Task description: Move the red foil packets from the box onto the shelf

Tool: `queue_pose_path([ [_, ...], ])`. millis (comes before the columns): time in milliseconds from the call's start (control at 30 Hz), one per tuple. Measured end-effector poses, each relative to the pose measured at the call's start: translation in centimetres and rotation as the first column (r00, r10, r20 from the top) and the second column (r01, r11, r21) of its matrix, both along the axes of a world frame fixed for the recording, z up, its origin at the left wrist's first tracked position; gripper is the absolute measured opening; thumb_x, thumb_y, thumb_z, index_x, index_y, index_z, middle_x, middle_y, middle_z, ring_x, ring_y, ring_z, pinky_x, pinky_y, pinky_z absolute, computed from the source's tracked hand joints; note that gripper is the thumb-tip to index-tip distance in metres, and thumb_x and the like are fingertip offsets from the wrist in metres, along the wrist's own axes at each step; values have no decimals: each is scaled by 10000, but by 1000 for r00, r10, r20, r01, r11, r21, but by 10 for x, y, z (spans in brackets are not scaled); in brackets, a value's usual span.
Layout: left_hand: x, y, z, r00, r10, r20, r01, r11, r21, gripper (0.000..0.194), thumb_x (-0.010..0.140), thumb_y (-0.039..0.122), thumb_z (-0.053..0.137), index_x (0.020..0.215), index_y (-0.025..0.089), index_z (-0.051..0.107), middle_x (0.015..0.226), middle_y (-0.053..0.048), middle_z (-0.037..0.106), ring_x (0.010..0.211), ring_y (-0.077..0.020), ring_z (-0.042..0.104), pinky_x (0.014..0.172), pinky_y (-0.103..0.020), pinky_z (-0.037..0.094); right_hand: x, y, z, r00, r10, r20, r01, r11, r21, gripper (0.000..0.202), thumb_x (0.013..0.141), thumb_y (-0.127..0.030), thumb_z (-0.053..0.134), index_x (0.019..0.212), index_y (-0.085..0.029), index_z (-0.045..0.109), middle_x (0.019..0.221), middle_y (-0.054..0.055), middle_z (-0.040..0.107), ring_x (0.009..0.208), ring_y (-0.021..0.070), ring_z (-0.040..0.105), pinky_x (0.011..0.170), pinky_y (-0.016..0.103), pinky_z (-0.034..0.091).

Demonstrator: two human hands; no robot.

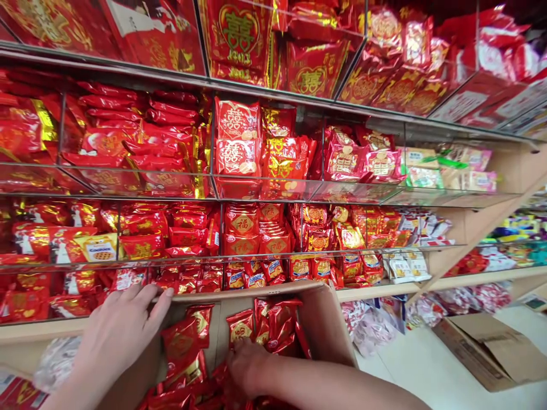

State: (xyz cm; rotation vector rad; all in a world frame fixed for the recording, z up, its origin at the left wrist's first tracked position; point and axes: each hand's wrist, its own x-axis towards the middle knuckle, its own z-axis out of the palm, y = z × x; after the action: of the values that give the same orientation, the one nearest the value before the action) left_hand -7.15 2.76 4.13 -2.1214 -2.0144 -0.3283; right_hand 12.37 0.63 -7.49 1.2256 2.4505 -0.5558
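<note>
An open cardboard box stands low in front of the shelves. Inside it lie many shiny red snack packets with gold print. At the box's back left corner, my left hand is bent over the rim, fingers curled over the edge and thumb pointing forward. My right hand is down in the box, its fingers closed among the packets. One red-and-gold packet stands up right at its fingers. Other packets hide its fingertips in part.
Shelves with clear dividers hold rows of red packets above the box. White packets sit at the lower shelf's right. Bagged goods lie beneath the shelf. A flattened cardboard carton is on the floor at right.
</note>
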Motion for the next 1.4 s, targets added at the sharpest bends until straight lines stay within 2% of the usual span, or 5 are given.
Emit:
queue_pose_path([
  [433, 0, -9, -10, 956, -259, 140, 205, 927, 314, 307, 812, 328, 407, 1033, 157, 535, 1095, -127, 590, 1125, -293, 445, 971, -456, 310, 15, -9, 41, 929, -190, -319, 190, 981, -30, 140, 635, -220, 582, 765, -205, 630, 745, 4, 647, 697, 163, 590, 558, 220, 429],
  [533, 20, -39, -17, 723, -377, 578, 244, 923, 297, 323, 795, 334, 467, 1108, 254, 467, 1116, -50, 579, 1041, -203, 535, 938, -350, 403, 37, -21, 80, 607, -341, -718, 356, 924, -137, 29, 659, -204, 574, 676, -186, 560, 630, -37, 561, 571, 92, 492, 511, 184, 363],
  [767, 77, -61, -21, 161, 85, 983, 219, 968, -119, 354, 765, 532, 450, 974, 261, 544, 867, 11, 665, 830, -190, 616, 706, -261, 512, 43, -35, 114, -298, -565, -770, 300, 710, -637, 220, 703, -320, 617, 818, -194, 478, 680, -48, 503, 608, 80, 469, 600, 201, 391],
  [1067, 91, -44, -21, 454, -90, 887, 61, 996, 70, 345, 797, 506, 362, 618, 232, 470, 522, 54, 470, 531, -132, 472, 538, -220, 415, 29, -33, 92, 5, -258, -966, 747, 643, -168, 326, 883, -382, 319, 697, -178, 492, 583, -16, 462, 579, 120, 452, 577, 235, 365],
  [1400, 78, -46, -23, 617, -124, 777, 114, 991, 68, 315, 815, 460, 337, 668, 251, 521, 580, 28, 604, 642, -179, 599, 614, -217, 481, 53, -47, 108, 87, -431, -898, 373, 850, -371, 191, 781, -352, 530, 875, -185, 531, 705, -17, 553, 631, 106, 511, 583, 208, 414],
])
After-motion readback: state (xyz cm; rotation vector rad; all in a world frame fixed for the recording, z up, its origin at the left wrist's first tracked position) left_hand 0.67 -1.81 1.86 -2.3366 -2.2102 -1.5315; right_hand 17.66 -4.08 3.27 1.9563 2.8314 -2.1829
